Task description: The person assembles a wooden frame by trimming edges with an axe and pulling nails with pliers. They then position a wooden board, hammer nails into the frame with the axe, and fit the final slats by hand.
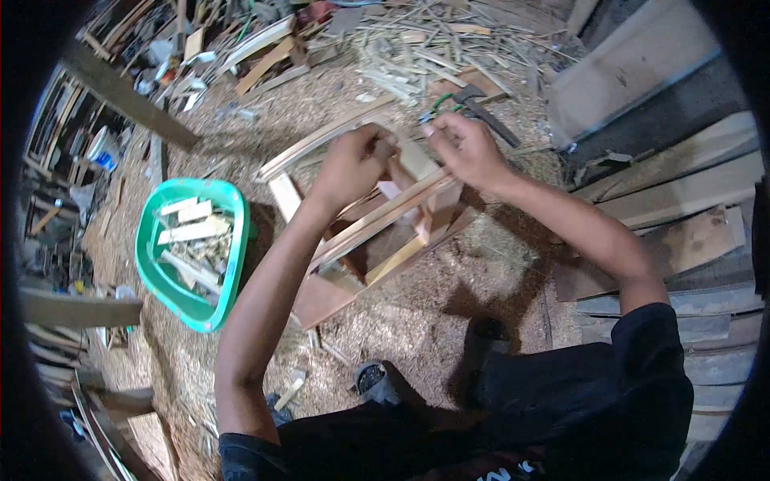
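Observation:
A wooden frame-like piece (377,220) with long rails and cross pieces rests on the sawdust-covered ground in front of me. Over its middle is my left hand (353,164), closed with the fingers curled together; whatever they hold, if anything, is hidden. My right hand (468,152) is raised above the frame's right end, thumb and fingers pinched, and I cannot make out what is between them. Just beyond the right hand lie a hammer (488,116) and a tool with green handles (441,103), partly hidden.
A green plastic basin (244,232) with wood offcuts stands left of the frame. Thin wood scraps (449,44) are heaped at the back. Boards (674,192) lie along the right side. A wooden post (132,96) slants at upper left, near a white bucket (103,150).

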Demonstrator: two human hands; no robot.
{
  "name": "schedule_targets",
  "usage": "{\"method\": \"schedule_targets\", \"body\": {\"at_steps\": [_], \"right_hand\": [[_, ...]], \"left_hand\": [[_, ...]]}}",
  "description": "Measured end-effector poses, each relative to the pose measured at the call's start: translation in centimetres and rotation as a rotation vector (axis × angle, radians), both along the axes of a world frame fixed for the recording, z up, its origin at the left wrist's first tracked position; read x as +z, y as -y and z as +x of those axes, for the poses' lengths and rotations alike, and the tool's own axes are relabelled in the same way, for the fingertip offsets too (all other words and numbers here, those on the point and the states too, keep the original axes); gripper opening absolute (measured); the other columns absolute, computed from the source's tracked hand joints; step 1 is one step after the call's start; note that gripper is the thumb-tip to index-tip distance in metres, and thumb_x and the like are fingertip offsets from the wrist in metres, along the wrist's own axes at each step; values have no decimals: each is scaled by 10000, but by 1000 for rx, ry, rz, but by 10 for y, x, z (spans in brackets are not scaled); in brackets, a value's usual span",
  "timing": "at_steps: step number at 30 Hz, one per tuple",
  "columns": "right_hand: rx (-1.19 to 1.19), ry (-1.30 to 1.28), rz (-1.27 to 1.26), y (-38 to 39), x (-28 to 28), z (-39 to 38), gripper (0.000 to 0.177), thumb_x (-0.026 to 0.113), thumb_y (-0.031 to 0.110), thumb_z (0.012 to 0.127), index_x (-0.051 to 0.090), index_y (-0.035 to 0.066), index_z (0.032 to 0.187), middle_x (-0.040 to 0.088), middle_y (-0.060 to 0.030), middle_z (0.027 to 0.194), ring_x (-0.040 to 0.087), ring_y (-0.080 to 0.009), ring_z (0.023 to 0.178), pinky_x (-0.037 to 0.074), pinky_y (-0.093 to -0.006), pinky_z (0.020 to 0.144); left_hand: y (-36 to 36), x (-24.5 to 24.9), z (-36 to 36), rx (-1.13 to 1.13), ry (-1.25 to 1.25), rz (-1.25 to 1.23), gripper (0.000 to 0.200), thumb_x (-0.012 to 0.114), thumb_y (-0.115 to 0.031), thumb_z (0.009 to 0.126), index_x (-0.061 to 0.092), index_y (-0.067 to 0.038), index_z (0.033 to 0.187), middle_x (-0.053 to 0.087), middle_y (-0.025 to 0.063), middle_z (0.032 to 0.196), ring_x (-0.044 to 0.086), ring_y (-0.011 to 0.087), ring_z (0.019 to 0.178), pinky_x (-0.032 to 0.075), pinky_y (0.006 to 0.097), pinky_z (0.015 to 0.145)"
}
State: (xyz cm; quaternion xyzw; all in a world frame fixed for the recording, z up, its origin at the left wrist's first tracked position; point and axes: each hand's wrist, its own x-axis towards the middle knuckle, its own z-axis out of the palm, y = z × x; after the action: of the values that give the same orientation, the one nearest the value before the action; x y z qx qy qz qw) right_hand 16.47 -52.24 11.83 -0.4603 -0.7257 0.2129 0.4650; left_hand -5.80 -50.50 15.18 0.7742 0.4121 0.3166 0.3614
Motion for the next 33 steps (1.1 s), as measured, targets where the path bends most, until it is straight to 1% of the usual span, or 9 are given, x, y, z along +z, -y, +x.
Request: {"method": "schedule_targets", "body": {"at_steps": [2,5,16,17,20,23,28,30,33], "right_hand": [[-160,30,-50,-18,-13,50,262,629,250,936,626,-8,889,598,-114,664,574,-141,635,448,-335,586],[-416,175,-218,-51,-51,130,293,647,261,862,665,-26,915,668,-245,841,667,-402,812,510,-451,717],[-509,392,-461,-168,-244,255,437,647,348,842,617,-73,954,661,-283,903,665,-438,880,533,-495,762],[-504,276,-221,-167,-260,257,297,682,247,799,661,-9,949,669,-254,830,659,-436,816,523,-464,724],[-657,230,-396,-176,-264,244,311,695,257,794,661,0,966,668,-253,829,660,-434,837,526,-481,731],[-639,447,-475,-165,-253,248,308,684,263,811,663,4,978,675,-247,851,676,-409,841,539,-476,748],[-546,832,-610,-163,-280,280,336,653,314,850,631,-3,961,684,-232,881,685,-391,810,550,-467,745],[-658,668,-258,-146,-290,288,398,674,358,834,644,-23,945,676,-225,851,677,-383,770,546,-454,732],[-322,140,-180,-159,-322,321,426,702,422,813,684,13,928,635,-218,783,645,-377,706,534,-441,706]], "left_hand": [[-35,-5,57,-97,-179,16,280,602,-238,874,663,22,957,688,217,853,683,332,815,514,406,755],[-104,-52,148,-289,-334,120,255,591,-223,902,654,-28,1054,690,185,966,660,321,917,500,401,840],[-172,-96,286,-369,-842,-81,524,655,-175,769,567,-59,1273,621,228,1237,596,371,1160,491,429,978],[-175,-105,290,-333,-820,-72,519,661,-165,767,569,-64,1268,623,229,1231,598,372,1155,492,431,975],[-191,-146,306,-173,-662,-42,497,671,-139,765,578,-76,1249,632,232,1205,604,379,1138,495,435,964],[-181,-190,328,14,-223,-64,411,633,-113,800,583,-65,1206,652,239,1125,615,407,1081,494,465,915],[-158,-212,344,18,-234,-87,417,546,-81,846,546,-25,1259,657,255,1102,627,415,1047,499,451,900],[-151,-208,347,46,-210,-101,367,557,-111,866,568,-10,1219,662,255,1083,637,409,1030,501,446,897],[-158,-205,349,112,-133,-89,345,592,-165,879,593,9,1177,673,249,1047,658,381,1002,504,418,888]]}}
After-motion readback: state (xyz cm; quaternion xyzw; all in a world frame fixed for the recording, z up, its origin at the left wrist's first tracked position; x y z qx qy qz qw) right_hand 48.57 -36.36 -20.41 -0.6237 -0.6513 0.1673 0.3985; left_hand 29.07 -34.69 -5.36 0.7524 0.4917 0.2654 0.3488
